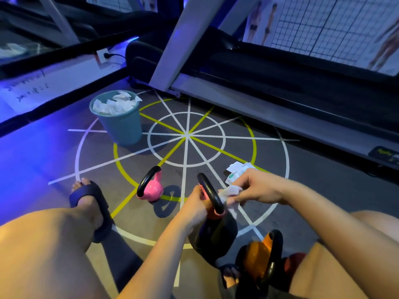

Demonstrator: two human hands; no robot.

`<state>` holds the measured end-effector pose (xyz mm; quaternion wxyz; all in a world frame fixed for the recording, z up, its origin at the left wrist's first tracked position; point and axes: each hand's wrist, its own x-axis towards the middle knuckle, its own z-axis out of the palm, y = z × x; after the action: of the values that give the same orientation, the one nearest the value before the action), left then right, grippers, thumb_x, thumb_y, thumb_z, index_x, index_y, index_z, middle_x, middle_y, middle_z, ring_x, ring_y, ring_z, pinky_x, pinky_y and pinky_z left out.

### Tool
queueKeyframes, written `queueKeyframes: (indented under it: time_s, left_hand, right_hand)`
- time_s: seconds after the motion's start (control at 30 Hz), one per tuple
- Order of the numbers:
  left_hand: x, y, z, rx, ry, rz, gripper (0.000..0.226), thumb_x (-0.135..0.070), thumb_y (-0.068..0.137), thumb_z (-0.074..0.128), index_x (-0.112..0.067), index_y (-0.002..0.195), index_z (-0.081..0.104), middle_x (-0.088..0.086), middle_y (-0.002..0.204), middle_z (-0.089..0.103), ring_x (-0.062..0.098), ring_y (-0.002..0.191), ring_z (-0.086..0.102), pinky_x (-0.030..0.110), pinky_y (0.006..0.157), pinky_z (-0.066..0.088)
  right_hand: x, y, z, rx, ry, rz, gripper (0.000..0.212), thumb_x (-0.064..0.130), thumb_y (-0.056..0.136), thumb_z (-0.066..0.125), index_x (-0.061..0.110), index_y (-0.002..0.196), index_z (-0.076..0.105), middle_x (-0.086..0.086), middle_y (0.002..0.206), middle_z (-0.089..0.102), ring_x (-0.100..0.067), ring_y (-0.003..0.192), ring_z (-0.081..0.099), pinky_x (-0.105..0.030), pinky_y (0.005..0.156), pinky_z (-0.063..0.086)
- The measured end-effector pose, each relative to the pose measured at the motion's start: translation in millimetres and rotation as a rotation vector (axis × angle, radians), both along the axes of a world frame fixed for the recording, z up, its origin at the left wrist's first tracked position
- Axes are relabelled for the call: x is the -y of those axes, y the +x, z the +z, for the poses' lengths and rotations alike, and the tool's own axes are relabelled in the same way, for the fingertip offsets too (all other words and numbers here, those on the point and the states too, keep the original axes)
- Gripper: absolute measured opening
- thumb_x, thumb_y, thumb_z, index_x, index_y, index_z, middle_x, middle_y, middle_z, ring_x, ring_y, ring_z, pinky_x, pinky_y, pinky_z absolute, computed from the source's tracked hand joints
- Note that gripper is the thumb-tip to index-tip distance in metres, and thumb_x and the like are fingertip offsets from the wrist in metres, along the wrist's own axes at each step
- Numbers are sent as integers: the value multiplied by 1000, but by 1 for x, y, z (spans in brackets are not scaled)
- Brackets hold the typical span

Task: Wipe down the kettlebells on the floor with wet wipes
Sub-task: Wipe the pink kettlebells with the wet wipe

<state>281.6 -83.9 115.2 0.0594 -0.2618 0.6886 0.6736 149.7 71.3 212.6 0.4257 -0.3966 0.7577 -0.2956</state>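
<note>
A person's left hand (199,198) grips the handle of a black kettlebell (213,234) on the floor near their feet. The right hand (253,187) pinches a wipe (229,190) against that handle. A pink kettlebell (151,187) stands left, an orange kettlebell (259,257) nearer right. A bin (121,124) of used wipes sits far left.

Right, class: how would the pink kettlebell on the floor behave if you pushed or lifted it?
The pink kettlebell looks rigid and probably heavy for its small size. Standing on its base, it likely resists a light push rather than rolling. Its looped black handle should grip securely.
</note>
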Motion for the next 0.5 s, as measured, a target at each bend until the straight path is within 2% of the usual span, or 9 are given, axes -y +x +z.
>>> queueKeyframes:
  time_s: [0.07,0.13,0.2,0.3,0.37,0.43,0.5]
  left_hand:
    - [-3,4,-1,-50,89,57,53,-45,82,83,-15,120,61,1,101,74,0,84,71,12,73,52]
    - [-5,4,-10,-119,194,133,28,-9,98,65,-9,125,58,3,105,70,-6,79,70,10,68,51]
    - [-7,4,-21,-150,208,183,35,4,102,50,-14,131,53,-3,109,70,-1,87,72,18,74,56]
    - [-15,3,-34,-200,68,151,38,-5,105,48,-28,135,46,-2,124,65,14,112,67,34,96,56]
    - [-14,-4,-45,-193,-87,64,36,-19,105,52,-23,140,47,4,132,57,18,123,58,32,106,47]
    - [-9,-14,-59,-168,-179,-18,36,-37,101,61,-17,131,60,4,123,58,19,117,57,30,101,47]
    - [-5,-23,-76,-156,-50,14,36,-48,98,61,-16,114,68,5,107,70,22,101,64,40,93,52]
  right_hand:
    - [-1,-7,-4,-54,-49,-58,9,37,85,78,32,92,80,-3,88,74,-11,82,61,-29,80,51]
    - [-1,-3,-13,-92,-71,-67,11,36,86,76,34,96,79,11,89,75,-3,87,64,-24,80,51]
    - [2,6,-27,-126,-44,-39,13,28,89,75,30,101,79,13,93,76,-3,91,67,-28,85,55]
    - [1,12,-39,-150,-58,-24,16,23,90,73,22,106,78,4,102,76,-17,102,69,-39,95,52]
    - [0,11,-39,-104,-97,-68,19,19,90,74,18,109,78,1,104,76,-18,105,69,-38,97,52]
    - [-2,13,-40,-17,-128,-141,26,12,91,72,21,114,76,2,107,76,-15,107,69,-38,100,52]
    - [-3,14,-40,23,-122,-116,34,12,94,68,30,123,71,5,113,74,-13,112,66,-39,104,50]
